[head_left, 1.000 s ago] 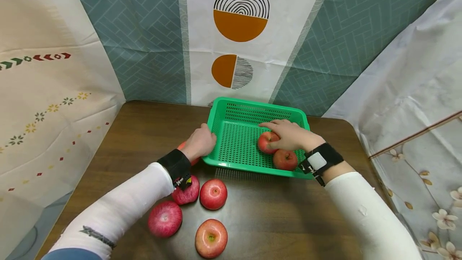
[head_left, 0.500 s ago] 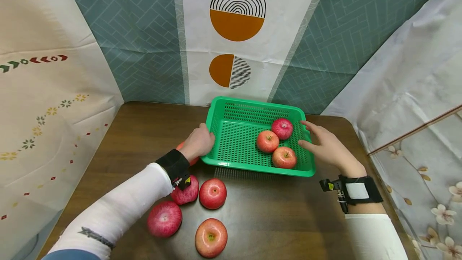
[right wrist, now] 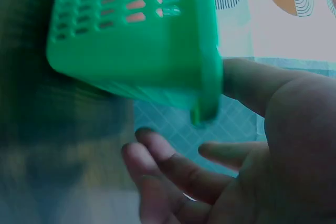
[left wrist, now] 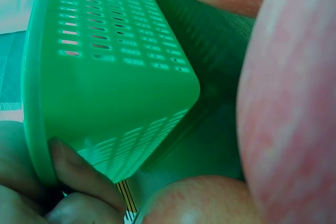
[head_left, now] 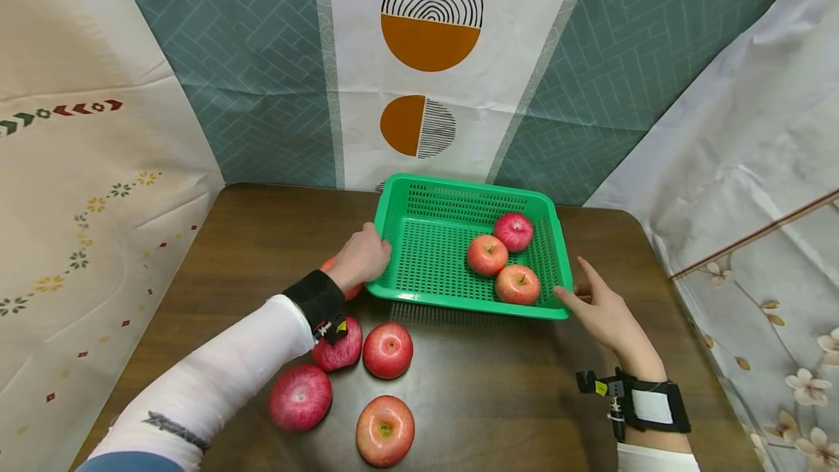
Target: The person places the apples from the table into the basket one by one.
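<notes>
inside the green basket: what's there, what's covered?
Three apples in the green basket: a dark red one at the back, two lighter ones nearer the front. What lies beneath them is hidden.

White sleeves (head_left: 229,370), black wristbands (head_left: 314,299); dark print (head_left: 174,429), possibly lettering.

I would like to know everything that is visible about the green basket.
The green basket is rectangular, shallow and looks like plastic, with a smooth rim, slotted walls and a floor full of small holes. It stands upright on the brown table, toward the back. Three reddish apples lie in its right half. The left hand grips its left rim; the right hand is at its near right corner, contact unclear.
</notes>
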{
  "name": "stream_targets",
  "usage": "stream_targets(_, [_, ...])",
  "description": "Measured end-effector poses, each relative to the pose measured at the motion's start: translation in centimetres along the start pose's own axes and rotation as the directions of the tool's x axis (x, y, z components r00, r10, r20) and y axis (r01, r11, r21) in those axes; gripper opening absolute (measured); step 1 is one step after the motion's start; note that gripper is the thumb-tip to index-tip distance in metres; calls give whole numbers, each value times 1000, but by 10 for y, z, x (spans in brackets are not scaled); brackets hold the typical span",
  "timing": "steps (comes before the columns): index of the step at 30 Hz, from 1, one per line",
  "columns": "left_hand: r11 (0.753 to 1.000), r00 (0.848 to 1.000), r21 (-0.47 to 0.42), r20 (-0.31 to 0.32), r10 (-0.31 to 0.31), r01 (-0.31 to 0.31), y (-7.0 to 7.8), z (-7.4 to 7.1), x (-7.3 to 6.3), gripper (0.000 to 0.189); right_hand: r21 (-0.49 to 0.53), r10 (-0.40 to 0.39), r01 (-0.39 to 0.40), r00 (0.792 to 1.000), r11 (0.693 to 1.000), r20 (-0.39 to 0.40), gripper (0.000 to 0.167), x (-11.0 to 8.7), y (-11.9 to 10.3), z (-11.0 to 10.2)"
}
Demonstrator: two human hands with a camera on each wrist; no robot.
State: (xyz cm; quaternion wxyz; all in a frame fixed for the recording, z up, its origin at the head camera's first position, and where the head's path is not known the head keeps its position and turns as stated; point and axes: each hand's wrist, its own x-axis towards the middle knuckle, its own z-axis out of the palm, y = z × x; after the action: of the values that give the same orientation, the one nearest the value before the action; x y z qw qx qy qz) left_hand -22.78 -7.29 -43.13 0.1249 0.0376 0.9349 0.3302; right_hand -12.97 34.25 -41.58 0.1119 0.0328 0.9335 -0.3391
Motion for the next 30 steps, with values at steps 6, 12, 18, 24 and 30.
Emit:
stream_targets(6, [1000, 1000, -6, -5, -4, 4, 0, 0, 1, 43, 102, 63, -63, 998, 993, -5, 90, 1, 2, 18])
stream_targets(12, [1000, 1000, -21, 13, -8, 9, 0, 0, 1, 44, 223, 88, -76, 995, 972, -42, 73, 4, 1, 34])
stream_targets(18, [1000, 1000, -23, 24, 1, 0, 0, -2, 1, 44, 307, 114, -96, 993, 947, -41, 68, 6, -2, 42])
stream_targets(24, [1000, 999, -29, 41, 7, -5, -1, -2, 2, 47, 379, 101, -85, 995, 921, -20, 69, 7, 0, 43])
stream_targets(30, [1000, 999, -20, 47, -2, 3, -5, 1, 5, 48, 394, 121, -105, 992, 913, -17, 70, 9, -3, 44])
